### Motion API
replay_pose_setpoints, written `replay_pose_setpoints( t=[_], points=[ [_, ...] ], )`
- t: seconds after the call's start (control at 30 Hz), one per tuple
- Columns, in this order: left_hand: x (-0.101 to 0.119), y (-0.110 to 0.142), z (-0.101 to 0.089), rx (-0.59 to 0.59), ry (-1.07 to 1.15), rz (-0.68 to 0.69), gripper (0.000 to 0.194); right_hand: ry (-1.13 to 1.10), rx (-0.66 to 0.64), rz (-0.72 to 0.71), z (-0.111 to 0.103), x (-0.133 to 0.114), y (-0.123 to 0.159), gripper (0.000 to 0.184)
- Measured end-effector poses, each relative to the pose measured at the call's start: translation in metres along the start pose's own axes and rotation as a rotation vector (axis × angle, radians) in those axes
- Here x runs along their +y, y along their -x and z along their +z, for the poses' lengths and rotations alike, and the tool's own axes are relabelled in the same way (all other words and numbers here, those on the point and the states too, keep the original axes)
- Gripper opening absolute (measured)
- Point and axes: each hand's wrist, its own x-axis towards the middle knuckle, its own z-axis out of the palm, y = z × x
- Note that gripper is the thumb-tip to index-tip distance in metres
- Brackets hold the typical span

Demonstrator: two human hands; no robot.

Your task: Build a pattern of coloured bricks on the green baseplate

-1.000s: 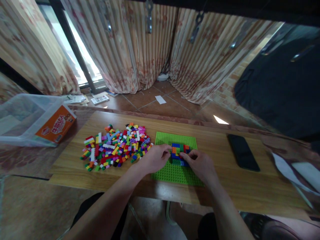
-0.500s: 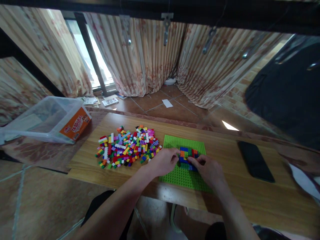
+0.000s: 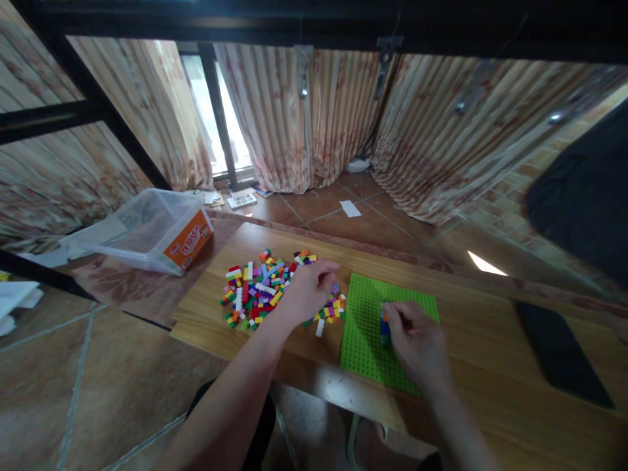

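A bright green studded baseplate (image 3: 366, 327) lies on the wooden table (image 3: 471, 386). My right hand (image 3: 417, 337) rests on it, fingers curled over a small stack of blue, orange and green bricks (image 3: 384, 328) that it mostly hides. To the left lies a loose pile of small coloured bricks (image 3: 258, 291). My left hand (image 3: 309, 291) lies over the pile's right part, fingers bent down among the bricks; whether it holds one is hidden.
A black phone (image 3: 559, 350) lies flat at the table's right end. A clear plastic bin (image 3: 147, 229) with an orange box (image 3: 189, 241) stands left of the table. Curtains, a window and a tiled floor with scattered papers lie behind.
My left hand has left the brick stack on the baseplate and moved left onto the loose pile. The right hand stays on the stack. The view has swung to the left.
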Motion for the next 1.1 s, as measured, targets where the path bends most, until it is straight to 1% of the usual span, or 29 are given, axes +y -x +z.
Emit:
replay_pose_setpoints(
  t=[0.1,0.2,0.27,0.4,0.53,0.8,0.93,1.1],
  points=[
    [-0.009,-0.002,-0.020,0.097,-0.066,-0.038,0.025,-0.034,-0.077,-0.111,0.024,-0.014,-0.002,0.028],
    [-0.014,0.000,-0.034,0.155,-0.144,-0.076,0.026,-0.005,-0.146,-0.162,0.042,-0.021,-0.008,0.031],
    [-0.016,0.002,-0.039,0.161,-0.180,-0.084,0.026,0.034,-0.176,-0.165,0.052,-0.023,-0.014,0.035],
    [-0.018,0.005,-0.043,0.112,-0.234,-0.094,0.025,0.125,-0.256,-0.151,0.065,-0.025,-0.026,0.038],
    [-0.020,0.007,-0.047,0.080,-0.257,-0.098,0.024,0.187,-0.318,-0.158,0.070,-0.027,-0.032,0.036],
    [-0.013,0.009,-0.060,0.083,-0.304,-0.153,0.023,0.230,-0.349,-0.117,0.072,-0.032,-0.034,0.034],
    [-0.012,0.010,-0.060,0.060,-0.344,-0.158,0.022,0.235,-0.337,-0.097,0.073,-0.034,-0.036,0.031],
    [-0.011,0.010,-0.055,0.016,-0.370,-0.157,0.020,0.208,-0.331,-0.063,0.072,-0.035,-0.039,0.020]
  ],
)
